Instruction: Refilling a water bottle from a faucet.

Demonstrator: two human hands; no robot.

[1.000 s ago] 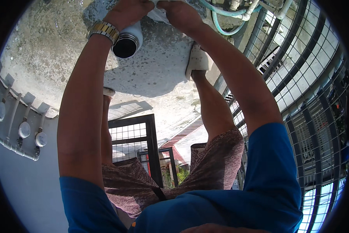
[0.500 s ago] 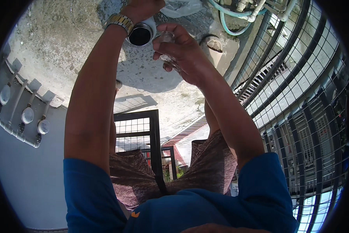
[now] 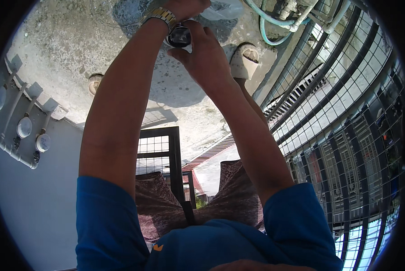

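Observation:
Near the top edge, my left hand (image 3: 186, 8), with a metal-banded watch (image 3: 162, 17) on the wrist, is curled beside a round container (image 3: 180, 36); its fingers are partly cut off by the frame. The container's dark mouth and pale rim face up. Over that mouth my right hand (image 3: 207, 56) is closed, thumb on the near side and fingers on the far side. A clear, glassy piece shows between them at the opening, its full shape hidden by the fingers.
A clear plastic bag (image 3: 222, 10) lies on the wet concrete (image 3: 67, 40). To the right are a teal hose (image 3: 266, 38), pipes and a mesh fence (image 3: 328, 104). Round meters (image 3: 24, 128) line the left wall. A dark metal gate (image 3: 175, 158) stands below; my sandals (image 3: 245, 67) are on the ground.
My right hand has brought the clear piece left and up onto the container's mouth. My left hand and the container have shifted slightly right and up in view.

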